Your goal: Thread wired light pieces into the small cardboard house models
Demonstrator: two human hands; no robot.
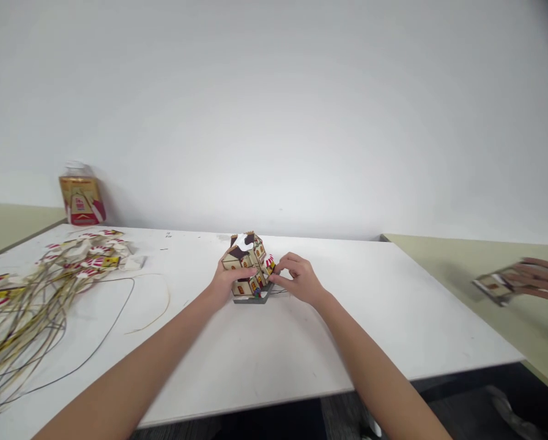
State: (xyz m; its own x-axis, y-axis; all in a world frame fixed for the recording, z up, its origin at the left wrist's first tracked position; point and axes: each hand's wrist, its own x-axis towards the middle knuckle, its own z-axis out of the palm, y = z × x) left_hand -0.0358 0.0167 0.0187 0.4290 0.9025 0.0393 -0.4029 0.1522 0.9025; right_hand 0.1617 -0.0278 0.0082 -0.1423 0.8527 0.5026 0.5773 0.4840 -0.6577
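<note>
A small model house (243,264) with cream walls, a dark roof and a white patch on top stands tilted on its grey base (250,300), near the middle of the white table. My left hand (222,282) grips it from the left, thumb across the front wall. On its right side, my right hand (298,279) pinches a small stall-like piece with a red-and-white striped awning (270,263) against the wall. Thin dark wires (279,291) come out by the base, below my right fingers. Whether the striped piece touches the wall all along, I cannot tell.
On the table's left lies a pile of similar striped pieces (93,263) with long tangled wires (30,336). A bottle with a gold-and-red label (81,198) stands at the back left. At far right, another person's hand (542,281) holds a blurred cream piece (494,286).
</note>
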